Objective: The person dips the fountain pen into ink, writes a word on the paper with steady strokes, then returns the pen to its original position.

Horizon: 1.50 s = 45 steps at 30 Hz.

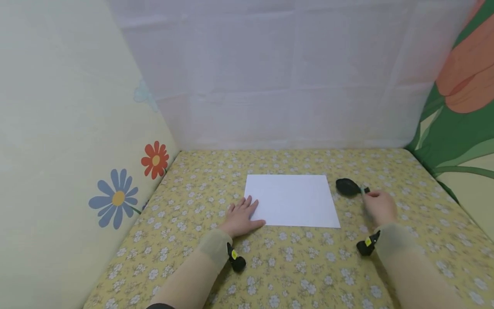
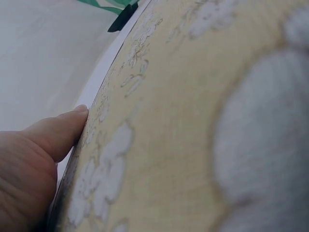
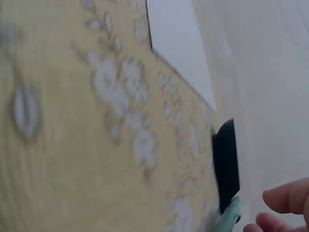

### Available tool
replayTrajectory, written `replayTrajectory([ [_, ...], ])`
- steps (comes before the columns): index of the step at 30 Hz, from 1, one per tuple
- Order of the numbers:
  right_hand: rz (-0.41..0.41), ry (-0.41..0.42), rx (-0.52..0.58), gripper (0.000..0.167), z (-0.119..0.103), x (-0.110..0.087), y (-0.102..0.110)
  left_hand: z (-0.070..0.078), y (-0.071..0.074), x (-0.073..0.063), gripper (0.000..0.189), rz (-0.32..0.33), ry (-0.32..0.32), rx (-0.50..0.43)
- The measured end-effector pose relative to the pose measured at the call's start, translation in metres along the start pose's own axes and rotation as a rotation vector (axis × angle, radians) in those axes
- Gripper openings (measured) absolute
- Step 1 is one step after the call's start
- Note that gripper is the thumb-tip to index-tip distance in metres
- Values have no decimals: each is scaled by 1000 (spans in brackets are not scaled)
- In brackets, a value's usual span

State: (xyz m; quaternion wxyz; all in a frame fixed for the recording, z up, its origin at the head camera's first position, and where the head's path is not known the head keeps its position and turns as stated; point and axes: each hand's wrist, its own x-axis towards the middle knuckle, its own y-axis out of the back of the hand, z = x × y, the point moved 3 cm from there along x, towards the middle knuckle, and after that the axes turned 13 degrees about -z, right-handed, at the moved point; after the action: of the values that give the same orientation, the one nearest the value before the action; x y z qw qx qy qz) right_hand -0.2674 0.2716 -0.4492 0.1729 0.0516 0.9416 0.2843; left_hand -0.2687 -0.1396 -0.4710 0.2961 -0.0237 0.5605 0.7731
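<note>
A yellow flowered cloth (image 1: 301, 270) spreads under and all around the white sheet (image 1: 293, 199). Beyond the sheet's far edge hangs a creased white backdrop (image 1: 293, 77); well to its left stands a pale panel (image 1: 58, 107) printed with flowers, and well to its right a green-and-coral panel (image 1: 463, 120). The sheet lies flat, its longer sides running left to right. Two forearms (image 1: 189, 274) reach in from the near side of the sheet.

The person's left hand (image 1: 239, 219) rests on the sheet's near-left corner area, fingers spread and nearly straight, thumb along the near edge, gripping nothing. The right hand (image 1: 381, 208) is to the right of the sheet, fingers bent; whether it has hold of anything cannot be told. A small black device (image 1: 236, 257) sits on each wrist, nearer the person than the sheet.

Just right of the sheet, a strip of cloth between them, lies a black object (image 1: 347, 187). Its long axis runs roughly left to right, the broad rounded end towards the sheet, the narrow end towards the right hand. A pale green piece (image 1: 362, 188) shows at that narrow end, by the fingertips.
</note>
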Motion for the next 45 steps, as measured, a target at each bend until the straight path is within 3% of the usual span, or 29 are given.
replayTrajectory([
  [4,31,-27,24,43,7,1,1,0,-1,1,83,-5,4,1],
  [16,22,-40,-165,33,8,10,-1,-1,-1,3,83,5,2,21],
  [24,26,-44,-223,34,8,13,-1,0,-1,2,83,11,0,27],
  [35,65,-78,-116,38,7,7,-4,-2,-3,4,82,34,-7,13],
  [45,116,-45,-6,46,11,10,-8,0,-1,1,82,19,12,21],
])
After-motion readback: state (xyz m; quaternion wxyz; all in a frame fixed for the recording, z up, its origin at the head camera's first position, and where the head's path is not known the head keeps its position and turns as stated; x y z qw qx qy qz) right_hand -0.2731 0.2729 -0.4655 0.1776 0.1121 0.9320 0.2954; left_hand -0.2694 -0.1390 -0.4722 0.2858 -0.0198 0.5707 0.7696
